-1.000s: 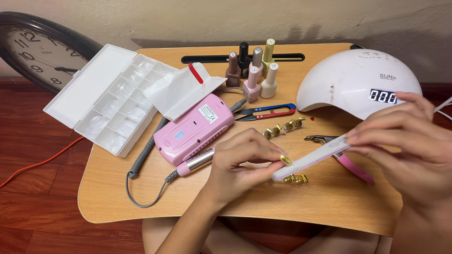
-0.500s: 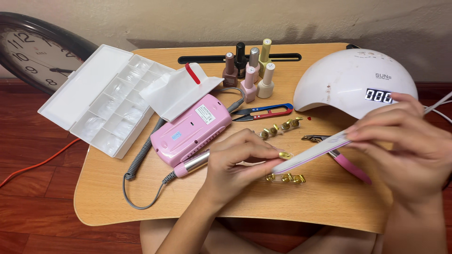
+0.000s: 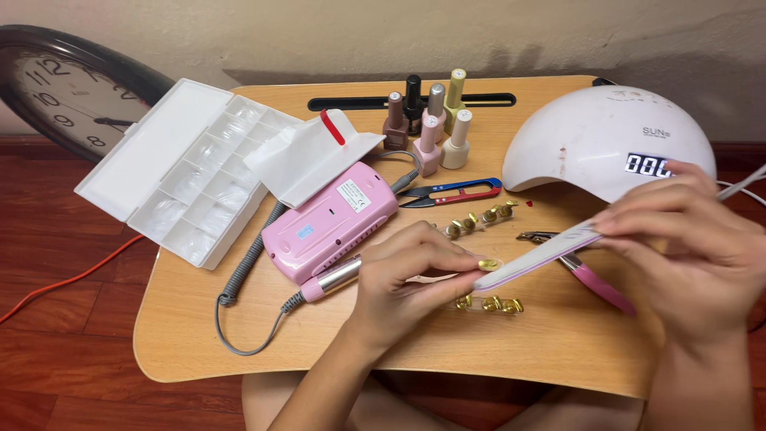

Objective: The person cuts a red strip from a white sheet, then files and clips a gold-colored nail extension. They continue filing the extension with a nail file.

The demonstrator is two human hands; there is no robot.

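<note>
the left hand sits over the near middle of the table, fingers curled and pinched on a thin stick that carries a gold nail tip, held out sideways so its edge meets the file. the right hand, over the near right part of the table, grips a long nail file between thumb and fingertips, slanted down to the left so its low end touches the gold tip; that tilt lets the file run along the tip's edge. just below the file a short strip of more gold tips lies on the table, within easy reach. a pink-handled nipper lies under the right hand's fingers.

further in, at the middle, a pink nail drill box lies tilted, its handpiece partly hidden by the left hand and its grey coiled cord looping towards the left edge. beside it lie blue and red snips and another row of gold tips. a white domed curing lamp stands at the far right corner, its display lit. a clear compartment box of nail tips hangs open over the far left edge. polish bottles stand clustered at the far edge. a wall clock leans beyond the table.
</note>
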